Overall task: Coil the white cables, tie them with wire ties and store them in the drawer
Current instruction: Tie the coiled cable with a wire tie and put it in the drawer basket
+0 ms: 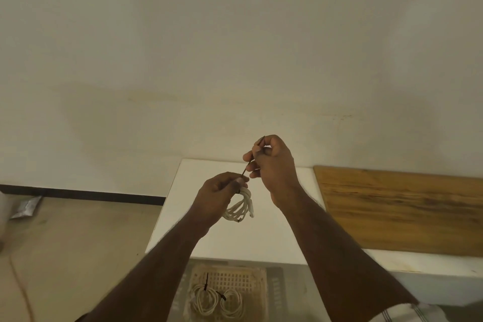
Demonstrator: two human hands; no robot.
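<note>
A coiled white cable [240,208] hangs above the white cabinet top [230,238], held at its upper end by my left hand [220,197]. A thin black wire tie [253,158] runs up from the coil. My right hand [273,165] pinches the tie's free end between thumb and fingers, just above and right of my left hand. Below, in the open drawer [277,295], two coiled white cables [205,302] [231,304] lie side by side, each bound with a black tie.
A wooden board [402,206] lies on the surface to the right. A plain wall fills the upper view. A floor with a dark skirting strip [78,195] and a silvery packet [26,208] lies to the left.
</note>
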